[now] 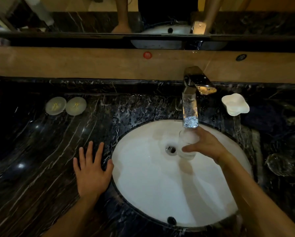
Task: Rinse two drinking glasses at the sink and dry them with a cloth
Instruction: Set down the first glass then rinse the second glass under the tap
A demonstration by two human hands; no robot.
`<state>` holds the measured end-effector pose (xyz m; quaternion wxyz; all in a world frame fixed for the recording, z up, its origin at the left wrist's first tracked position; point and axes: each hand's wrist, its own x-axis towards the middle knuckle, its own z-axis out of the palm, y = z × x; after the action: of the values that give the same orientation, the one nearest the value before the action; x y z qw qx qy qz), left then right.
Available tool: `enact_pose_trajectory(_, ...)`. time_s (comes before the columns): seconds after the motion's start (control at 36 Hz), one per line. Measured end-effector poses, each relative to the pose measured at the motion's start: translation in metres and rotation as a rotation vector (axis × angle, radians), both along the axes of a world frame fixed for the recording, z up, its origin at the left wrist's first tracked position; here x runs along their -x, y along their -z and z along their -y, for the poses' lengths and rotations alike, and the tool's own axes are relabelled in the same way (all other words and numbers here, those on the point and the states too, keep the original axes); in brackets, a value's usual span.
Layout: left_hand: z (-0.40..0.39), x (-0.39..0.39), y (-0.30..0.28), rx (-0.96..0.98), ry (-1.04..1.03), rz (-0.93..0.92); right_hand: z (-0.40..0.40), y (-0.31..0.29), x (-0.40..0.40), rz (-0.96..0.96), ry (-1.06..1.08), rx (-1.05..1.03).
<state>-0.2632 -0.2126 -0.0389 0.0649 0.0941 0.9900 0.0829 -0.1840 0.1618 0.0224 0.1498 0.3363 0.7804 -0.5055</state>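
We see right hand (205, 146) gripping glass (187, 144) over white sink (143, 177), directly below faucet (190, 106) spout, just right of drain (171, 149); thumb and fingers curl round glass. Left hand (92, 170) lies flat on dark marble counter (40, 159), fingers spread, thumb at sink rim. 2nd glass (283, 161) sits on counter, right of sink. Far left: 2 round lids (66, 105). Far right: white dish (235, 104).
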Motion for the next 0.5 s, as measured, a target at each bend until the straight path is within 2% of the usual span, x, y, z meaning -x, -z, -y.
enact_pose_trajectory(0.11, 0.0, 0.0, 0.0, 0.004, -0.001, 0.006, -0.001, -0.002, 0.003, 0.052, -0.132, 0.258)
enact_pose_trajectory(0.22, -0.002, 0.0, -0.001, 0.003, -0.006, 0.005, 0.011, 0.005, 0.003, -0.102, -0.035, 0.319)
enact_pose_trajectory(0.33, -0.003, 0.001, -0.002, 0.008, -0.006, 0.001, 0.035, 0.009, 0.007, -0.261, 0.118, 0.007)
enact_pose_trajectory(0.42, -0.002, 0.001, -0.002, 0.004, -0.003, -0.001, 0.044, 0.01, 0.01, -0.311, 0.188, -0.242)
enact_pose_trajectory(0.5, 0.0, 0.001, -0.001, 0.008, -0.002, -0.001, 0.043, 0.009, 0.009, -0.345, 0.176, -0.472)
